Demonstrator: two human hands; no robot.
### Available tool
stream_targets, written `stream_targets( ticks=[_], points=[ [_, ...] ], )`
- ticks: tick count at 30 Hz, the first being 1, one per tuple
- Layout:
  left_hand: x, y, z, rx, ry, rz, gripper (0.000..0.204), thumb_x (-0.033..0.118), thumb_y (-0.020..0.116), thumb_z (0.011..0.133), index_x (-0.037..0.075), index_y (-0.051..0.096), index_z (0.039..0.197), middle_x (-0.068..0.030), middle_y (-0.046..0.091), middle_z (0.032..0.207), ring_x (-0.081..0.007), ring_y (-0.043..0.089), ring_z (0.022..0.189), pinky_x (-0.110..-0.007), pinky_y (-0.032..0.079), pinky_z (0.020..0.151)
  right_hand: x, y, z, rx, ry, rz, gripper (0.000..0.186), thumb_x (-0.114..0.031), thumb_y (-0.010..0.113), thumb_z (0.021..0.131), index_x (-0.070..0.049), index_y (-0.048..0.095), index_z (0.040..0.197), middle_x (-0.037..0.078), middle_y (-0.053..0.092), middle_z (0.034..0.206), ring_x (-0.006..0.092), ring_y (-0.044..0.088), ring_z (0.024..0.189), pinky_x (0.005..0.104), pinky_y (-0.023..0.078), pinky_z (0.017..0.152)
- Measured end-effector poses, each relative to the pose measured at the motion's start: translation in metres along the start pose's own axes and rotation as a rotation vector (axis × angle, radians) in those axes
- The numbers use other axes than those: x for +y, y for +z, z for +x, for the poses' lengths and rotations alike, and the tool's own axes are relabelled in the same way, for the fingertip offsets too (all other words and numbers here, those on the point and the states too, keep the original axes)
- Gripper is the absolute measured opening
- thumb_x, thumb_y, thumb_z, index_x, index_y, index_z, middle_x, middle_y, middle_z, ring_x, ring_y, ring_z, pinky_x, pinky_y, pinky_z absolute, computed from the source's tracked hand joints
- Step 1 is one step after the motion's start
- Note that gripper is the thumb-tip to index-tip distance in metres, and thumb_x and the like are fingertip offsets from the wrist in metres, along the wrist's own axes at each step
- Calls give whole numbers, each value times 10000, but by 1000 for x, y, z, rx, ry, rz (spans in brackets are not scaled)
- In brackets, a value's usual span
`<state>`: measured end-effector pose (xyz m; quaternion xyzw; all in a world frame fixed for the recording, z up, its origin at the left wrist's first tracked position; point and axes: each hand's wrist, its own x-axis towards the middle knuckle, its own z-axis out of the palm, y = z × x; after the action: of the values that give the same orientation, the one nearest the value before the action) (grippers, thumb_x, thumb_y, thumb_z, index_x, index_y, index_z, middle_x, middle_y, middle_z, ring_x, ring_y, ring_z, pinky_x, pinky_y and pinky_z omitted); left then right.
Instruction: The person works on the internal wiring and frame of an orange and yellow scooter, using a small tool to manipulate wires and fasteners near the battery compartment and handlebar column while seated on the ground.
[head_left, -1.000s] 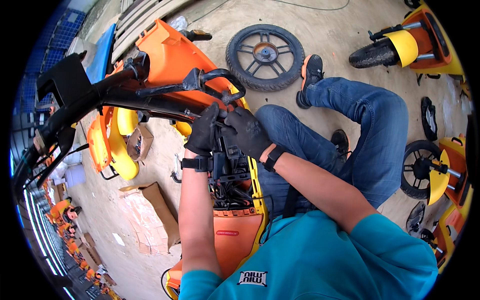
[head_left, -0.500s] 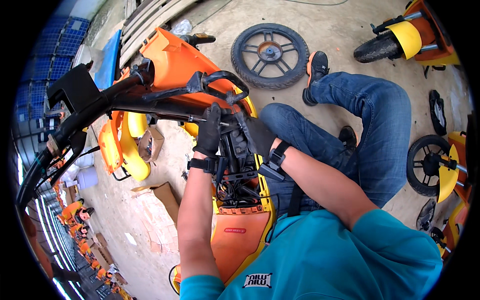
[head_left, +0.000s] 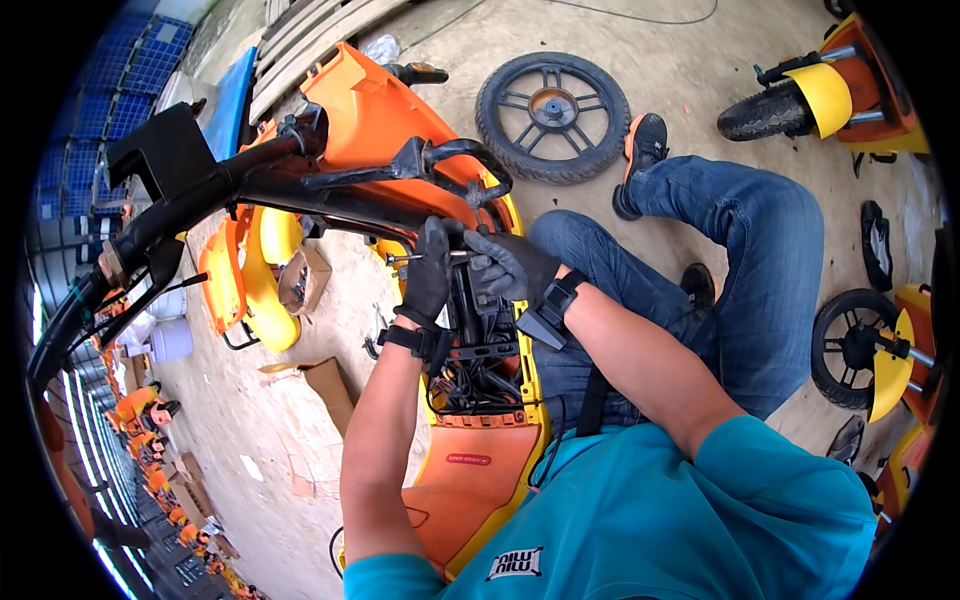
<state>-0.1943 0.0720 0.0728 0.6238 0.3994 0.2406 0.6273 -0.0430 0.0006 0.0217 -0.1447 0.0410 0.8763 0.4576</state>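
Both my hands wear dark gloves and meet over the opened frame of an orange and yellow electric bike (head_left: 478, 465). A thin metal rod (head_left: 461, 254) lies crosswise between them, just above the bike's frame. My left hand (head_left: 428, 272) closes around its middle, and a short length sticks out to the left. At the rod's right end, the curled fingers of my right hand (head_left: 508, 266) pinch it; the very tip is hidden. Below the hands, black cables (head_left: 480, 385) fill the open compartment. The black handlebar (head_left: 150, 220) reaches out to the left.
A loose black wheel (head_left: 552, 117) lies beyond the bike, near my shoe (head_left: 644, 145). An open carton of small parts (head_left: 303, 281) and yellow-orange body panels (head_left: 265, 300) stand left. Flattened cardboard (head_left: 318, 420) lies nearer. Other bikes (head_left: 835, 95) stand right.
My right hand has turned, showing more of its fingers at the rod's end. My left hand stays closed on the rod. The whole view has shifted slightly.
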Motion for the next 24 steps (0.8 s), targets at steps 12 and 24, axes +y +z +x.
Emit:
stream_targets(
  ticks=[12, 24],
  points=[
    [59, -86, -40, -176, -335, -199, 589, 321, 624, 952, 51, 382, 1417, -158, 612, 1232, -256, 648, 1078, -365, 562, 887, 2, 4, 1, 139, -81, -104, 269, -354, 591, 984, -190, 514, 785, -103, 412, 607, 16, 300, 449, 175, 242, 416],
    [84, -37, -29, -186, 66, 1059, 237, 282, 660, 859, 47, 689, 870, -176, 661, 749, -373, 646, 730, -445, 511, 644, 4, 15, -8, 248, -134, -251, 246, -378, 612, 970, -186, 496, 868, -91, 415, 615, 27, 316, 437, 183, 270, 396]
  ],
)
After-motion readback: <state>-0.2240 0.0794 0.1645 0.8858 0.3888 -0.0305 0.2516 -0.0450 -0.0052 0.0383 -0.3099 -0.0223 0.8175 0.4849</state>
